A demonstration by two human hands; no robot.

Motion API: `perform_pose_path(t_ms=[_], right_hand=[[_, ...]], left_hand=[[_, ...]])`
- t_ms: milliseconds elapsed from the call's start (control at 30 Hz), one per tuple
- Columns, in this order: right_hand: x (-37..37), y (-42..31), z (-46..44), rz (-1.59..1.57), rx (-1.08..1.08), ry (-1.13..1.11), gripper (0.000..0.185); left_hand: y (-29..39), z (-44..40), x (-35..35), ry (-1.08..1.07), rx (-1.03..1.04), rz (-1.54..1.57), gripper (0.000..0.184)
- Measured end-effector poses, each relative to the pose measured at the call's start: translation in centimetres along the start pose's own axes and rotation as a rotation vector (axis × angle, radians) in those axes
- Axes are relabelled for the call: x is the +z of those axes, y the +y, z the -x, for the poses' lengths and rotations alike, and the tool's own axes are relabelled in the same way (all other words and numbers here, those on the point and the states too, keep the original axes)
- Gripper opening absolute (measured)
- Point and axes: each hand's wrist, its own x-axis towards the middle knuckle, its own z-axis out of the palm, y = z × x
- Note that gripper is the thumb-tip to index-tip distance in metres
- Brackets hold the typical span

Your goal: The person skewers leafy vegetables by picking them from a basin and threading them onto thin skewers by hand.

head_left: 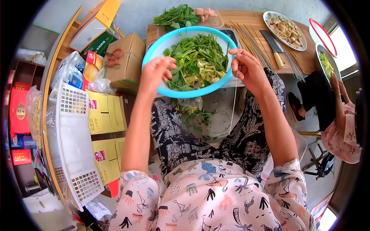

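Observation:
A blue-rimmed basin [189, 93] holds leafy green stalks [194, 44] and pale cauliflower-like florets [206, 73]. My left hand [156, 73] hangs over the basin's left rim, fingers bent and apart, with nothing visible in them. At the right rim, my right hand [248, 69] pinches a long, thin skewer [234, 104]. It stands nearly upright in this view, its lower end over my lap, with no food visible on it.
On the wooden table [250, 17] lie loose skewers [252, 38], a knife [271, 42] and a plate of cut food pieces [289, 32]. More greens [177, 17] sit behind the basin. Boxes [106, 111] flank my left; another person's hands [337, 84] are by a bowl at right.

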Motion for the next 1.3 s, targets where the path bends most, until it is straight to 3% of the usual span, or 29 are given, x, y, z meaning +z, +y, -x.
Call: perform_pose_path(t_ms=[167,233,367,433,500,567,600,733,800,900,967,1033,1067,1133,1167,1233,1267,1300], right_hand=[[0.2,0.2,-0.3,0.096,0.06,-0.037,0.019],[0.3,0.2,-0.4,0.115,0.081,-0.035,0.019],[-0.1,-0.1,-0.4,0.108,0.065,-0.02,0.019],[-0.1,-0.3,-0.3,0.122,0.065,-0.005,0.019],[-0.1,-0.3,-0.4,0.137,0.062,0.005,0.02],[-0.3,-0.3,-0.4,0.123,0.045,-0.018,0.02],[-0.3,-0.5,-0.3,0.123,0.045,-0.015,0.02],[0.0,-0.6,0.1,0.164,0.072,0.012,0.02],[-0.1,-0.6,0.2,0.172,0.078,0.018,0.02],[-0.2,-0.6,0.2,0.176,0.077,0.011,0.02],[0.0,-0.6,0.1,0.18,0.072,0.022,0.02],[0.0,-0.7,0.0,0.184,0.064,0.038,0.02],[-0.1,-0.6,0.0,0.174,0.067,0.036,0.02],[-0.1,-0.6,0.0,0.166,0.073,0.043,0.019],[-0.1,-0.7,0.0,0.165,0.07,0.048,0.019],[-0.3,-0.7,0.1,0.157,0.086,0.05,0.019],[-0.3,-0.8,0.1,0.157,0.084,0.055,0.019],[-0.4,-0.8,0.1,0.153,0.081,0.063,0.019]], left_hand=[[-7.6,-9.6,-3.7,0.167,-0.121,-0.332,0.023],[-11.2,-11.9,-4.1,0.066,-0.16,-0.732,0.023],[-13.2,-13.9,-3.4,-0.009,-0.167,-0.961,0.023],[-12.9,-14.3,-3.3,-0.1,-0.369,-1.02,0.026],[-12.7,-14.0,-3.7,-0.073,-0.377,-0.936,0.027],[-11.6,-13.0,-4.0,0.096,-0.291,-0.683,0.028],[-10.5,-12.8,-4.5,0.066,-0.3,-0.736,0.027],[-5.0,-8.7,-4.8,0.027,-0.236,-0.437,0.028],[-1.9,-6.3,-4.0,-0.298,-0.242,-0.326,0.026],[-0.9,-5.1,-2.4,-0.464,-0.213,-0.394,0.025],[-2.1,-7.0,-2.3,-0.455,-0.126,-0.488,0.024],[-2.6,-9.1,-1.0,-0.259,-0.043,-0.74,0.03],[-3.5,-10.3,-0.4,-0.264,-0.038,-0.741,0.03],[-5.7,-12.4,0.8,-0.146,0.156,-0.866,0.049],[-6.6,-13.3,1.2,-0.151,0.16,-0.866,0.049],[-8.1,-15.0,1.8,-0.174,0.118,-1.097,0.068],[-8.5,-16.0,1.7,-0.228,-0.017,-1.121,0.078],[-8.9,-16.8,1.4,-0.236,-0.014,-1.125,0.078]])
